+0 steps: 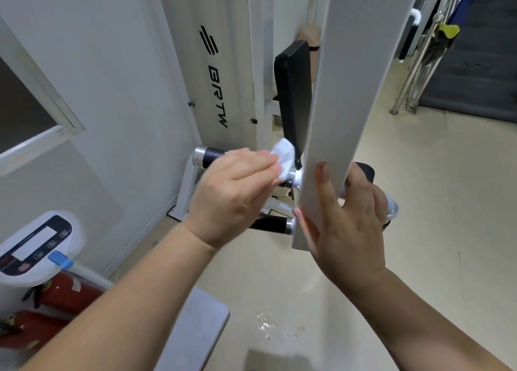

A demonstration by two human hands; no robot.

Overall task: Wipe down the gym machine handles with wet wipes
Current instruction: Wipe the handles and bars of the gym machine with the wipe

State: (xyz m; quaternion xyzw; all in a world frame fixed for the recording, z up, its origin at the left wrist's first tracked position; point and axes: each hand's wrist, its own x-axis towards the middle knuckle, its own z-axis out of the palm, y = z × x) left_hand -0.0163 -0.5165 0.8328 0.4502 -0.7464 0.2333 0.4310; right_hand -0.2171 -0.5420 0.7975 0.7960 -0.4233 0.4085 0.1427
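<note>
A white machine arm (349,96) runs down the middle of the view, with black handles sticking out near its lower end. The upper handle (208,158) is black with a silver end cap and points left. My left hand (235,194) lies over it and presses a crumpled white wet wipe (285,158) against the handle close to the arm. A lower black handle (270,223) shows under that hand. My right hand (347,216) grips the bottom of the white arm, thumb in front and fingers behind.
The weight-stack cover (212,71) with black lettering and a black back pad (293,90) stand behind. At the lower left are a white device with a control panel (36,244) and red fire extinguishers (64,292). Water drops (265,323) lie on the beige floor. Folded metal legs (419,62) lean at the right.
</note>
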